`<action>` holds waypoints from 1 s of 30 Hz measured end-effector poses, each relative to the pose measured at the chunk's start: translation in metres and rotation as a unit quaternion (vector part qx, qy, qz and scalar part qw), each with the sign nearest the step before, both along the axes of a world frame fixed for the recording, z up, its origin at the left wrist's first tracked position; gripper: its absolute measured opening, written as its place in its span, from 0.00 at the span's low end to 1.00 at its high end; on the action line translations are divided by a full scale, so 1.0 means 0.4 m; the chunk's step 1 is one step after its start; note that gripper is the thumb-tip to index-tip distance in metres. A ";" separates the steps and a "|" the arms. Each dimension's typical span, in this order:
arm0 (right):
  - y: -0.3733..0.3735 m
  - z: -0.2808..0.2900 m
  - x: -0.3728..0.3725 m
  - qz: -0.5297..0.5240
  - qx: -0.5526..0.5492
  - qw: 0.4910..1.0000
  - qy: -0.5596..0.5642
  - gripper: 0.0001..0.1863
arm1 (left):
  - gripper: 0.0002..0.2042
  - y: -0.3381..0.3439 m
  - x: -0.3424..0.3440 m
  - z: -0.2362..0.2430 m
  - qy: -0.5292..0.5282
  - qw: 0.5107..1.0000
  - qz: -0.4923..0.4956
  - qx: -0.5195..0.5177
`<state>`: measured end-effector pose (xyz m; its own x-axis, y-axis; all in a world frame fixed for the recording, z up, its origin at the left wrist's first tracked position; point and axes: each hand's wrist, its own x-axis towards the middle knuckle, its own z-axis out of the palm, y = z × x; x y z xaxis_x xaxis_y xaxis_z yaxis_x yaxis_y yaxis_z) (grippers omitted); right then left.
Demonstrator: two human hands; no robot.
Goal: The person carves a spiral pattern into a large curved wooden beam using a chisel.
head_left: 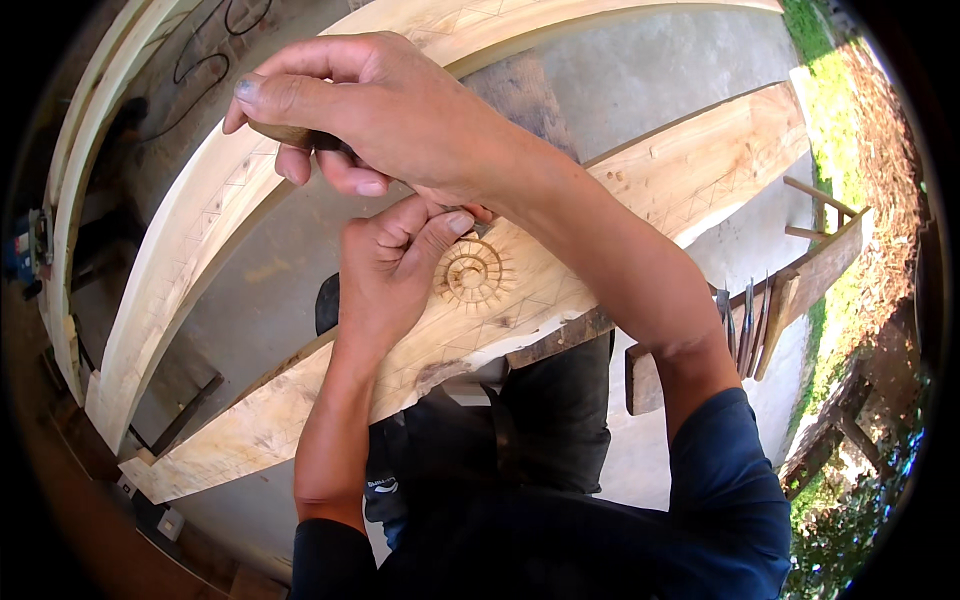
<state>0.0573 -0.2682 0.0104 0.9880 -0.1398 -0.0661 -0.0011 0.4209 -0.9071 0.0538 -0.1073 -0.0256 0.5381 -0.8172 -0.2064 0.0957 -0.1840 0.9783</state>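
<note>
A long pale wooden plank (690, 165) lies at a slant across the view, with pencilled zigzag lines on it. At its middle is a round carved spiral (472, 272) with short cuts radiating from it. Reaching over from the right, my right hand (375, 95) is closed around the wooden handle (283, 133) of a carving chisel. My left hand (385, 265) pinches near the tool's lower end, its thumb and fingers just above the carving's upper edge. Between the hands, most of the chisel's shaft is hidden by my fingers.
Another curved pale board (190, 225) arcs beyond the plank. Several narrow hand tools (748, 325) stand in a wooden rack (840, 250) on the right. A black cable (203, 62) lies on the floor at upper left. Grass (815, 75) borders the floor on the right.
</note>
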 end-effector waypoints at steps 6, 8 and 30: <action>-0.005 0.011 -0.002 0.023 0.005 1.000 0.017 0.21 | 0.06 -0.002 0.001 -0.012 -0.015 1.000 -0.005 -0.002; -0.003 0.006 0.001 0.027 0.008 1.000 0.014 0.21 | 0.06 -0.001 0.004 -0.010 -0.022 1.000 -0.008 0.003; 0.005 0.009 -0.003 0.028 0.000 0.999 0.044 0.21 | 0.06 0.001 0.007 -0.017 -0.057 0.998 0.003 0.009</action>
